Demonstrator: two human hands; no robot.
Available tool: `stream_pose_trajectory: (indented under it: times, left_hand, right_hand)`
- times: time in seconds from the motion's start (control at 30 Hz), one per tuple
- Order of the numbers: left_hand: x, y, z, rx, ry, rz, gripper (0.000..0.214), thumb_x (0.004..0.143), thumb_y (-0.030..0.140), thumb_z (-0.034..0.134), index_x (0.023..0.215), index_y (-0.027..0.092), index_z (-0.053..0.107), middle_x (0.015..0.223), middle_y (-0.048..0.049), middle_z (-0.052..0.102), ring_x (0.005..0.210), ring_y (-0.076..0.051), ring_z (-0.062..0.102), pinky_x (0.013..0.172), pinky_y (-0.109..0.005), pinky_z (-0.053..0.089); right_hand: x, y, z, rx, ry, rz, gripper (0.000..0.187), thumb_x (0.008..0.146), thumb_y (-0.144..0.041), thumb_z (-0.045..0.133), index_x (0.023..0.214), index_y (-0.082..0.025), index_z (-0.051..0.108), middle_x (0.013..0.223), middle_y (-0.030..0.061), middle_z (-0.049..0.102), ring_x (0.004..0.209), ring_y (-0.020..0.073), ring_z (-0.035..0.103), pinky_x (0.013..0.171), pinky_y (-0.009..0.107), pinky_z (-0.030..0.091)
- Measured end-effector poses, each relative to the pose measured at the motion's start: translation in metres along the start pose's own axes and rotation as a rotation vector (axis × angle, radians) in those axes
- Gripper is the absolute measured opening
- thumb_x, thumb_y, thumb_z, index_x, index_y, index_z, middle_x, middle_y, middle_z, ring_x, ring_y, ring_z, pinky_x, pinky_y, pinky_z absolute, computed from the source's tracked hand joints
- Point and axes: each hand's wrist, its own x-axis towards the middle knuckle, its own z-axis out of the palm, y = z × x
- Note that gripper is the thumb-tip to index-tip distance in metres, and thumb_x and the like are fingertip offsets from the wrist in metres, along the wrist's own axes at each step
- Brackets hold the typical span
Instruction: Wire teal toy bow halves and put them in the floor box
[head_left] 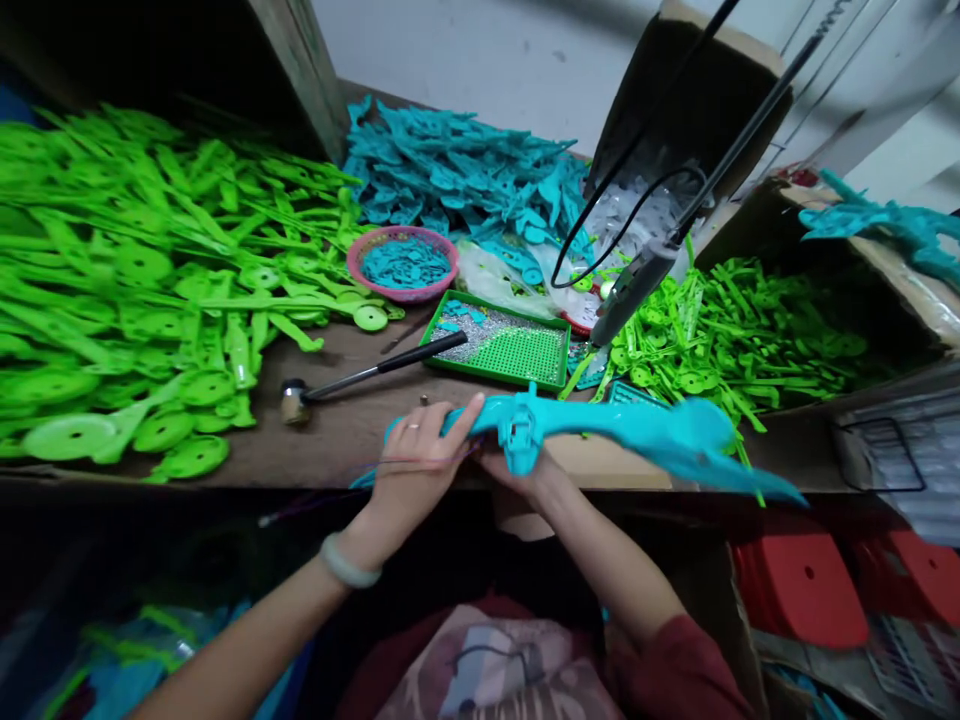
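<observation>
A long turquoise plastic toy piece (600, 425) lies across the front of the wooden workbench (345, 425), held level. My left hand (416, 460) grips its left end, fingers curled over the top, a thin string running across the hand. My right hand (517, 475) is under the piece's middle hub, mostly hidden, holding it from below. The right end of the piece is blurred.
A small hammer (367, 378) lies just behind my hands. A green tray (501, 348) of small parts and a pink basket (403, 262) of turquoise bits sit behind it. Green parts (150, 290) are heaped left, turquoise ones (465, 170) at the back. A hanging electric screwdriver (637, 285) dangles right.
</observation>
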Motion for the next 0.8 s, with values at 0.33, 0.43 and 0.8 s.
stream_pose_trajectory:
  times: [0.33, 0.43, 0.8]
  left_hand:
    - [0.022, -0.045, 0.025, 0.06, -0.015, -0.143, 0.05, 0.1, 0.025, 0.037, 0.149, 0.016, 0.041, 0.108, -0.0196, 0.06, 0.095, -0.033, 0.057, 0.078, -0.041, 0.043]
    - [0.026, -0.053, 0.035, 0.055, 0.034, -0.133, 0.05, 0.097, 0.022, 0.044, 0.146, 0.012, 0.045, 0.116, -0.0231, 0.06, 0.101, -0.036, 0.057, 0.081, -0.044, 0.045]
    - [0.021, -0.062, 0.049, 0.012, 0.057, -0.083, 0.044, 0.097, 0.025, 0.051, 0.14, 0.015, 0.048, 0.111, -0.0137, 0.063, 0.1, -0.029, 0.06, 0.088, -0.042, 0.047]
  right_hand:
    - [0.008, 0.001, -0.022, -0.363, 0.157, -0.173, 0.007, 0.077, -0.021, 0.052, 0.072, -0.02, 0.058, 0.078, 0.0028, 0.059, 0.078, 0.0189, 0.055, 0.081, 0.033, 0.047]
    - [0.0, -0.003, -0.024, -0.416, 0.124, -0.234, 0.013, 0.082, -0.023, 0.047, 0.08, -0.019, 0.06, 0.083, 0.0028, 0.058, 0.078, 0.0171, 0.056, 0.075, 0.029, 0.046]
    - [-0.02, -0.06, 0.008, -0.646, 0.158, -0.414, 0.017, 0.089, -0.023, 0.045, 0.086, -0.019, 0.062, 0.079, 0.002, 0.062, 0.076, 0.0177, 0.059, 0.07, 0.027, 0.046]
